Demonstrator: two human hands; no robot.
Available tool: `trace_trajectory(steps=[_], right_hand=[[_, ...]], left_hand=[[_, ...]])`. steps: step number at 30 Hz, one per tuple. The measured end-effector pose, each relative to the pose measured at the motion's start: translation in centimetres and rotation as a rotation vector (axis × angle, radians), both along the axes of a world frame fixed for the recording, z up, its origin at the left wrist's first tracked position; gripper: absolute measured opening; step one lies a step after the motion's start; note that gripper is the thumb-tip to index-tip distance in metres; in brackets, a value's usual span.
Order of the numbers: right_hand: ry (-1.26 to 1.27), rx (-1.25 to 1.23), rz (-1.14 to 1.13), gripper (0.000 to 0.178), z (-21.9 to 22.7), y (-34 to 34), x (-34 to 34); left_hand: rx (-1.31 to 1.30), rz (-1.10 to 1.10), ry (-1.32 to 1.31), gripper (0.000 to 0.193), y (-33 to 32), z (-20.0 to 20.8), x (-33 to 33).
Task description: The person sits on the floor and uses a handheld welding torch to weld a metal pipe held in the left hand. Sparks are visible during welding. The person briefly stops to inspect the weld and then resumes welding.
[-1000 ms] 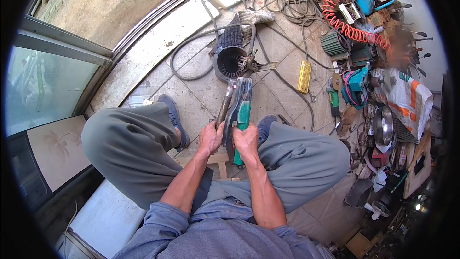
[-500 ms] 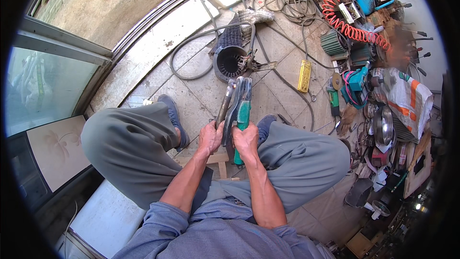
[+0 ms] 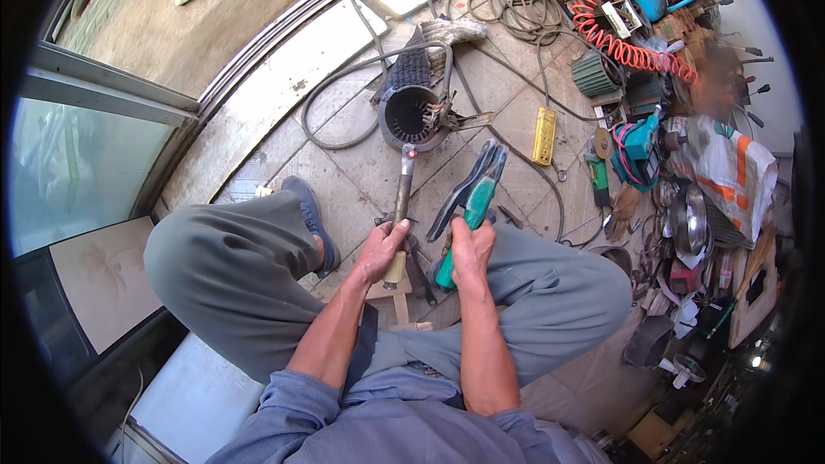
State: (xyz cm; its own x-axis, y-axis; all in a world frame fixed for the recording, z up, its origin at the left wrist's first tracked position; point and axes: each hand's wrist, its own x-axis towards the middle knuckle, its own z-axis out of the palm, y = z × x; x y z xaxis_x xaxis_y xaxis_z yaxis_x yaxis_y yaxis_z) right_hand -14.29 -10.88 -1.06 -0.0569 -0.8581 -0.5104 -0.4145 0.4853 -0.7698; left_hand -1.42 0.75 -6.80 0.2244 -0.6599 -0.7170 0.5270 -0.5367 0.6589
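Observation:
My left hand (image 3: 381, 251) is closed round a metal rod (image 3: 402, 193) that stands nearly upright in the view, with a small orange glow at its far tip. My right hand (image 3: 471, 251) grips the green handle of a plier-like tool (image 3: 478, 204) with long dark jaws, tilted to the right; its exact kind is unclear. A gap separates the two tools. Just beyond the rod's tip, a dark round housing (image 3: 386, 120) with a ribbed inside sits on the floor, loose wires at its right side. A dark long-handled tool (image 3: 418, 266) lies between my hands, partly hidden.
Grey cable (image 3: 339, 145) loops round the housing. A yellow power strip (image 3: 543, 136) and a green angle grinder (image 3: 597, 174) lie to the right. Further right are a coiled red hose (image 3: 586, 19), a white sack (image 3: 726, 155) and piled tools. A glass door (image 3: 77, 146) stands at left.
My hands have moved apart. The plier-like tool has swung right and away from the rod, whose tip has drawn back slightly from the housing and shows a glow.

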Motion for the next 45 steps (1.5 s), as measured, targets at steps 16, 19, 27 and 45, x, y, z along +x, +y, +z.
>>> trace_trajectory(steps=[16, 19, 27, 45], right_hand=[[0.359, -0.248, 0.134, 0.020, 8.0, -13.7, -3.6], [0.197, -0.227, 0.034, 0.017, 7.4, -12.2, -3.5], [-0.008, -0.290, 0.038, 0.014, 10.0, -6.0, -2.1], [-0.139, -0.094, 0.245, 0.017, 8.5, -1.5, 0.9]], left_hand=[[-0.221, 0.328, 0.837, 0.040, -0.5, 1.9, 0.1], [-0.213, 0.353, 0.843, 0.041, -0.3, 1.6, 0.2], [-0.239, 0.387, 0.725, 0.047, 0.0, 0.8, -0.6], [-0.212, 0.414, 0.940, 0.051, 0.4, 0.6, -0.1]])
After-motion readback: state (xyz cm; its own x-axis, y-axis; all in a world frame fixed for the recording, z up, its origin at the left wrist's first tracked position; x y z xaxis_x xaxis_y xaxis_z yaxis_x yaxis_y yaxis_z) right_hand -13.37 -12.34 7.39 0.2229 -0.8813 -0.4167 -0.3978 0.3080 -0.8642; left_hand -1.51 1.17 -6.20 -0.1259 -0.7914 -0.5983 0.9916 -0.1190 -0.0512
